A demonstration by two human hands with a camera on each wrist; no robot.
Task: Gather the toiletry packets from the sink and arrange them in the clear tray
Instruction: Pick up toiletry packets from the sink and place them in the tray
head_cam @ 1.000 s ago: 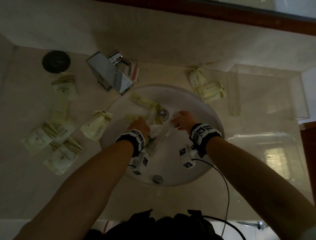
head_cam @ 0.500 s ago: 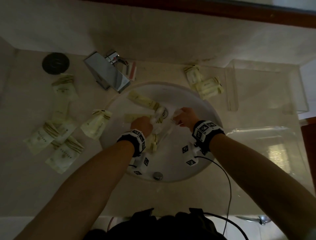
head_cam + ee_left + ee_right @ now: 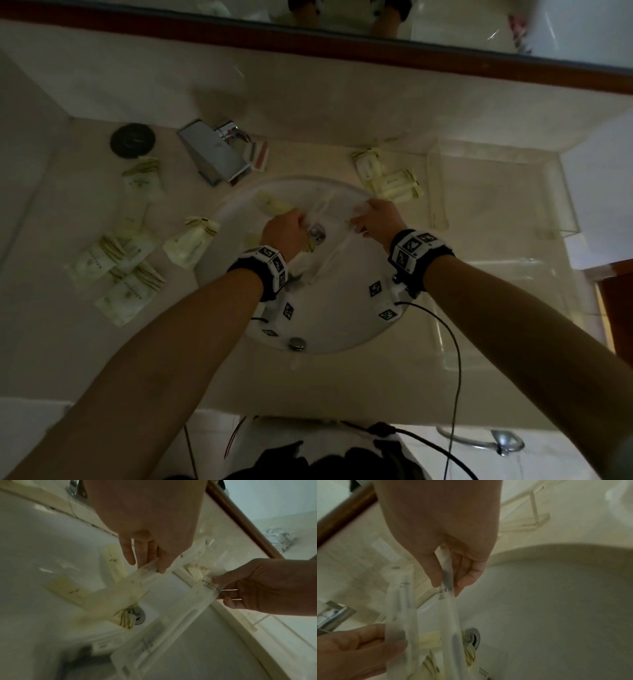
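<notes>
Both hands are over the white sink. My left hand pinches one long translucent packet near its end, shown close up in the left wrist view. My right hand pinches a second long translucent packet between thumb and fingers. Both packets hang down toward the drain. More cream packets lie in the bowl, one at the back left. The clear tray stands on the counter to the right of the sink.
Several cream packets lie scattered on the counter left of the sink, and a few more packets behind it on the right. A chrome faucet and a black round disc sit at the back left. A second clear container is at right.
Both hands have risen from the bowl's bottom toward its back and spread apart, each lifting a long translucent packet. The other packets have stayed in place.
</notes>
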